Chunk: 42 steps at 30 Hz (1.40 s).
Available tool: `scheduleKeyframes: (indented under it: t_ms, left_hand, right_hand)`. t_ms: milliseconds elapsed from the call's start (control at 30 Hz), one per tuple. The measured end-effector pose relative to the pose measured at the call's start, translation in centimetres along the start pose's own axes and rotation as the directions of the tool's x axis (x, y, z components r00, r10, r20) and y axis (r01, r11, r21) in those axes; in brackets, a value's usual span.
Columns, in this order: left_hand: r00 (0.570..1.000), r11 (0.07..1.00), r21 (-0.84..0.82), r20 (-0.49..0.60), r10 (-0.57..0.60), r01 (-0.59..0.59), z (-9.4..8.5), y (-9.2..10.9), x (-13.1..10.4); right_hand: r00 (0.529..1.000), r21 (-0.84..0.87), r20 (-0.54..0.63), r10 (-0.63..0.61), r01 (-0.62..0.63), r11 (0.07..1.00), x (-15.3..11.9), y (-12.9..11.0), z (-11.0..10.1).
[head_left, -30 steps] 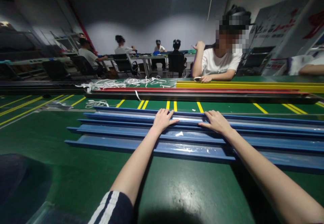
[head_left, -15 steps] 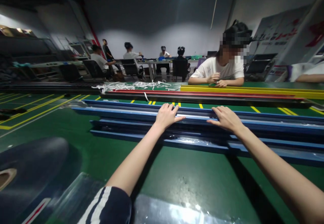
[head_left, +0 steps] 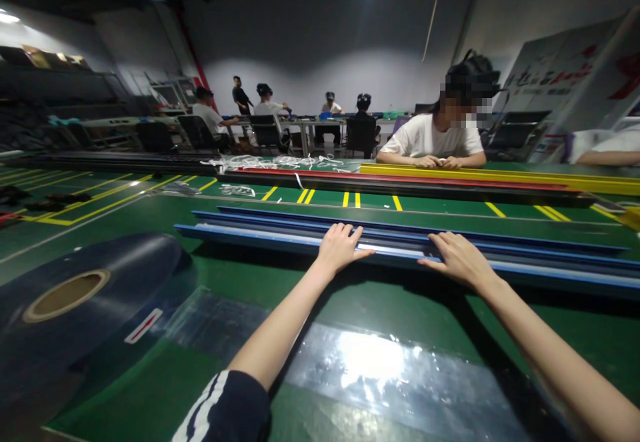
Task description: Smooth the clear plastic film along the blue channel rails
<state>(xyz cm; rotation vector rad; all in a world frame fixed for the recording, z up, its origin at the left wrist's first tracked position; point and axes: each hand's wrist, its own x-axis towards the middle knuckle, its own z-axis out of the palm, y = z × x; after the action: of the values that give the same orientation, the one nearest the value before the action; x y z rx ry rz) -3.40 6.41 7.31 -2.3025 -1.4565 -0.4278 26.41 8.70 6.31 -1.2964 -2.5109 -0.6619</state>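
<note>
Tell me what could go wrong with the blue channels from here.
The left hand and right hand hold the blue channels fairly close together, so the long ends might swing or dip. Brought down nearer the person, the channels could crease or drag the clear film on the green table. Pushed outward, they might knock the black profile.
</note>
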Motion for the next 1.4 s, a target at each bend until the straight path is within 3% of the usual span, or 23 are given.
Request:
scheduleKeyframes:
  t_ms: [233,500,933,1400]
  left_hand:
    - [0.999,1.000,-0.011,-0.045,-0.014,0.013,0.6,1.6,-1.1]
    - [0.999,0.999,-0.036,-0.036,-0.025,0.024,2.8,2.8,-2.3]
    - [0.998,0.998,-0.057,-0.058,0.005,-0.008,4.9,1.0,-4.4]
    - [0.996,0.998,-0.044,-0.087,0.035,-0.039,5.4,-0.1,-4.0]
  right_hand:
    - [0.999,-0.033,-0.008,-0.033,0.033,0.999,-1.9,0.0,0.1]
    - [0.999,-0.012,0.031,-0.041,0.042,0.999,-3.5,0.0,1.7]
    - [0.999,0.043,0.047,-0.005,0.003,0.999,-3.6,-3.3,3.4]
    - [0.997,0.084,0.063,0.037,-0.042,0.996,-3.0,-3.7,3.7]
